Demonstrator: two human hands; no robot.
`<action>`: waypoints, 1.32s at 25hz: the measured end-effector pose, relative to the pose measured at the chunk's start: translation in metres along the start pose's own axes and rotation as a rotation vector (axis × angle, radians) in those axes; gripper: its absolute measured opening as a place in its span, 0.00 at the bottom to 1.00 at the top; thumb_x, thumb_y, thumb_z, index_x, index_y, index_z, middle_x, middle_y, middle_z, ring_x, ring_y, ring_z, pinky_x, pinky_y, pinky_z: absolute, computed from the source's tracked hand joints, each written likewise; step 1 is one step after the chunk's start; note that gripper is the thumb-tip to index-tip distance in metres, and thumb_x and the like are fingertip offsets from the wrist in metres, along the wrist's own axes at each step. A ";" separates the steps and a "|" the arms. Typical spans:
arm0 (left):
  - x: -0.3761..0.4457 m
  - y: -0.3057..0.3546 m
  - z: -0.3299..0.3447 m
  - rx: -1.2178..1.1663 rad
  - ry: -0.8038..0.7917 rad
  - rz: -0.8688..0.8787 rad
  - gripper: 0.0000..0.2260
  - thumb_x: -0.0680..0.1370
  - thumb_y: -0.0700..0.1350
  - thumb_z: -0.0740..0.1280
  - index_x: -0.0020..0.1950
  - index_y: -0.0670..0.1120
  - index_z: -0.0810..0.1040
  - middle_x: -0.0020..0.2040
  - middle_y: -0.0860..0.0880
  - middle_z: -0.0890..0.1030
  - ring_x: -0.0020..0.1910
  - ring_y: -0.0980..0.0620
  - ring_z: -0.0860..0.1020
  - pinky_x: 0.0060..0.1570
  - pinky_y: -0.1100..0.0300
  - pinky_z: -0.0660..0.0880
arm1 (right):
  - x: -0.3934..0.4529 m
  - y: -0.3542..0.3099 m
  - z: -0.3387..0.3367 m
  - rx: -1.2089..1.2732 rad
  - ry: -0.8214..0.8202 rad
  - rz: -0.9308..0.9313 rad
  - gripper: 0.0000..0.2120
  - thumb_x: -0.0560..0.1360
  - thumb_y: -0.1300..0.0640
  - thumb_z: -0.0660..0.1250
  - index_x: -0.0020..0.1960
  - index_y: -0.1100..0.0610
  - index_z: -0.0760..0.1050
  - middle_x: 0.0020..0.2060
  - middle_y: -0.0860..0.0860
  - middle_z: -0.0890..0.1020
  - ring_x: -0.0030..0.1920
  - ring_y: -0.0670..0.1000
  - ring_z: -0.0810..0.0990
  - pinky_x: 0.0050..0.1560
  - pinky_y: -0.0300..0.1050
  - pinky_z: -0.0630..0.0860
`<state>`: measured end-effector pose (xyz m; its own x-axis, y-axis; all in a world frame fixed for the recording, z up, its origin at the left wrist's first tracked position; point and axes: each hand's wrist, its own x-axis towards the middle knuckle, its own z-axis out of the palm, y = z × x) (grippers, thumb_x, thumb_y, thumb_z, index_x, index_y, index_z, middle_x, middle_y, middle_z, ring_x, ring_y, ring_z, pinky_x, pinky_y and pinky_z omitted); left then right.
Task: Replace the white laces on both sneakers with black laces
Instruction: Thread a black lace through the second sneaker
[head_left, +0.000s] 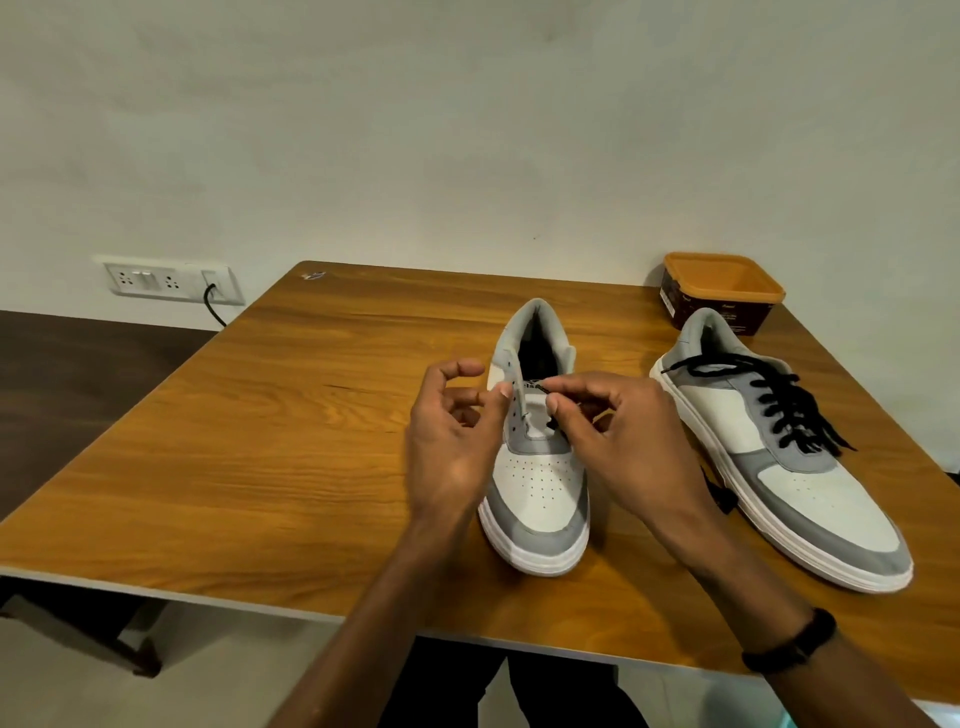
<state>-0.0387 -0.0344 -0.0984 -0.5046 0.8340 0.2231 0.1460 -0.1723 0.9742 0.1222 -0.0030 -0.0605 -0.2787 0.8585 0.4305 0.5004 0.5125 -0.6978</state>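
A grey and white sneaker stands mid-table, toe towards me, with no lace showing in its eyelets. My left hand hovers at its left side with loosely curled fingers, and the thumb tip touches the left eyelet flap. My right hand pinches a dark tip of a black lace over the tongue. A bit of black lace shows under my right wrist. The second sneaker lies to the right, threaded with a black lace whose ends hang loose.
An orange-rimmed brown tub stands at the table's far right corner, behind the laced sneaker. The wooden table runs wide to the left. A wall socket with a black cable sits low on the wall at left.
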 end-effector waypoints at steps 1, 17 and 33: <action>-0.004 -0.004 0.003 0.084 0.041 0.030 0.14 0.78 0.54 0.75 0.61 0.55 0.77 0.43 0.50 0.83 0.40 0.57 0.82 0.40 0.49 0.83 | 0.000 -0.001 0.001 -0.095 -0.012 -0.044 0.13 0.80 0.54 0.72 0.65 0.52 0.84 0.54 0.45 0.87 0.51 0.40 0.83 0.53 0.39 0.82; -0.043 -0.023 0.007 0.124 0.229 0.099 0.06 0.77 0.45 0.78 0.50 0.55 0.86 0.45 0.55 0.81 0.40 0.51 0.78 0.39 0.56 0.80 | 0.036 -0.015 0.013 -0.443 -0.443 0.015 0.05 0.78 0.57 0.74 0.43 0.50 0.84 0.34 0.42 0.75 0.38 0.46 0.77 0.35 0.35 0.67; -0.039 -0.028 0.005 0.090 0.191 0.133 0.05 0.78 0.42 0.77 0.53 0.49 0.89 0.47 0.54 0.83 0.44 0.62 0.80 0.42 0.72 0.75 | 0.040 0.026 0.008 0.203 -0.513 0.292 0.04 0.76 0.61 0.76 0.45 0.53 0.88 0.32 0.45 0.80 0.36 0.43 0.77 0.43 0.40 0.77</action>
<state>-0.0189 -0.0590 -0.1344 -0.6264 0.6916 0.3597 0.2924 -0.2193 0.9308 0.1172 0.0446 -0.0665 -0.5377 0.8384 -0.0891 0.4637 0.2058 -0.8618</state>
